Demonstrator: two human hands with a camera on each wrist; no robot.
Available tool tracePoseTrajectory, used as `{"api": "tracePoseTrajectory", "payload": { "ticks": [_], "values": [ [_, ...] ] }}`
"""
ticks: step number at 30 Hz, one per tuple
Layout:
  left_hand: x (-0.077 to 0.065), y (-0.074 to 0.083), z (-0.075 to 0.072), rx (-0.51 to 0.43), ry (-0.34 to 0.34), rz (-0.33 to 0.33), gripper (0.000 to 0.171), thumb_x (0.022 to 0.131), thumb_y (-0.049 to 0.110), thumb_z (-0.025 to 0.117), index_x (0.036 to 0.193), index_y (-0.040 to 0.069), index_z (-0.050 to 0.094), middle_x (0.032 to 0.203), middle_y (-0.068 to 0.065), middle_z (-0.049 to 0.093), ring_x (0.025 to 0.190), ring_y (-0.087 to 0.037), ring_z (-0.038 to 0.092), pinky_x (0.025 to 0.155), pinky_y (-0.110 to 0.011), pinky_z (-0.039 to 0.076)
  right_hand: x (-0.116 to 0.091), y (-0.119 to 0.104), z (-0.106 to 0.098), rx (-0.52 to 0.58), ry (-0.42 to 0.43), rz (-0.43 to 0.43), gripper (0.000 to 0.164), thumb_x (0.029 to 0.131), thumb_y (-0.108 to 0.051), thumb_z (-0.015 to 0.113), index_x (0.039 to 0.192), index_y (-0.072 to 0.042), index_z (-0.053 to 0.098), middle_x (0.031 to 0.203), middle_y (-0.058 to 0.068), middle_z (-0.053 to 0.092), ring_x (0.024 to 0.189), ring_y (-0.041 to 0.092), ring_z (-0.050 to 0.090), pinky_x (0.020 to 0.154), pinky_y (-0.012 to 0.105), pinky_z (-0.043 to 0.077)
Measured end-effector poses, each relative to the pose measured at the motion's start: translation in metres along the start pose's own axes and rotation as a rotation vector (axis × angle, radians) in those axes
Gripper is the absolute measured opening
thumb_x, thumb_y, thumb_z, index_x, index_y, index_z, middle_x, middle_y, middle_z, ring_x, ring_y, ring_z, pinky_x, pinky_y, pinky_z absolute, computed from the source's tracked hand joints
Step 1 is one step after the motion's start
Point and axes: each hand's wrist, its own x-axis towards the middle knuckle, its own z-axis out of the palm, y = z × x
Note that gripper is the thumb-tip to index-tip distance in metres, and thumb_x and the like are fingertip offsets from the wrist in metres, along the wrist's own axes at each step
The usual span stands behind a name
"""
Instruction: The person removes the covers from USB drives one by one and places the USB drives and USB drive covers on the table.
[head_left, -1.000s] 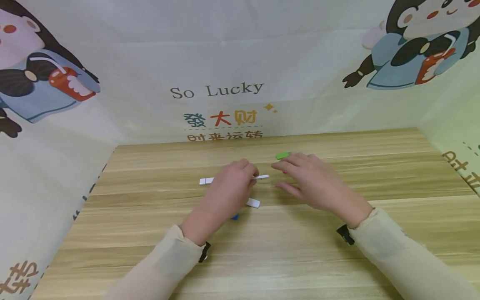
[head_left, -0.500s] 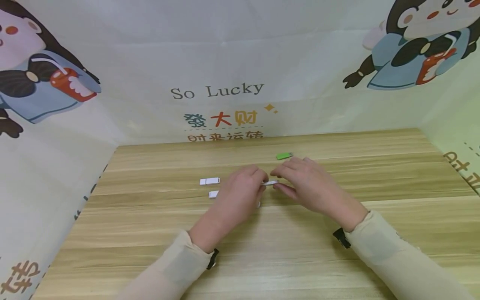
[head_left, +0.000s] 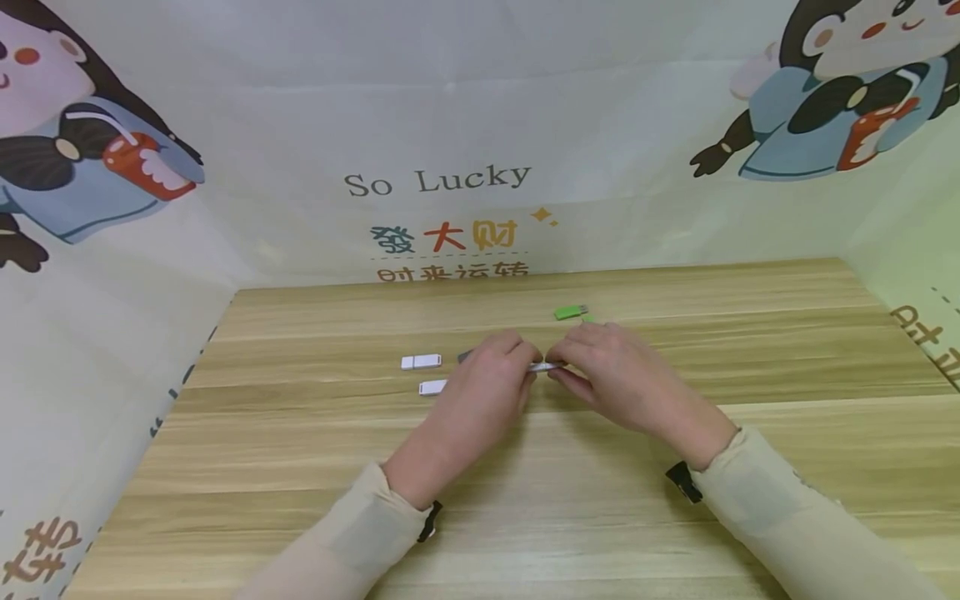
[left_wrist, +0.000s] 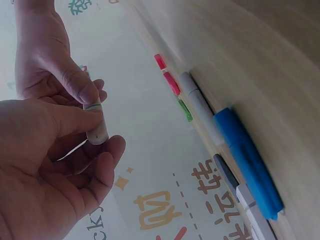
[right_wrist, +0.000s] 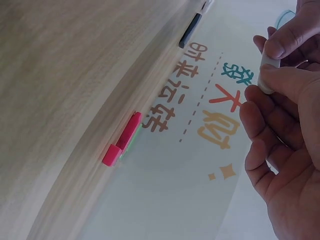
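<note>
My left hand (head_left: 480, 387) and right hand (head_left: 618, 375) face each other, fingers closed to a pinch on a small white, round-ended, plastic-looking stick (left_wrist: 97, 134), held between them above the pale wood-grain surface (head_left: 570, 517); keeping both grips in line should, I judge, prevent twisting.

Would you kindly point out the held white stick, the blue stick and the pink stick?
Held white stick (left_wrist: 97, 134): left wrist view, its exposed lower end.
Blue stick (left_wrist: 248, 164): left wrist view, its middle.
Pink stick (right_wrist: 129, 130): right wrist view, its longer section.
</note>
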Motion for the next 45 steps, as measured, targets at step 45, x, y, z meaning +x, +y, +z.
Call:
{"api": "tracePoseTrajectory", "payload": {
  "ticks": [45],
  "values": [
    [-0.002,0.001,0.006,-0.079,0.118,0.084,0.012,0.096,0.005,0.061,0.097,0.007,0.072,0.083,0.003,0.059,0.08,-0.013,0.055,0.077,-0.026,0.047,-0.001,-0.009,0.002,0.076,0.071,-0.012,0.006,0.089,-0.011,0.072,0.093,-0.007,0.071,0.086,0.001,0.068,0.079,0.014,0.062,0.073,0.028,0.053]
  ]
}}
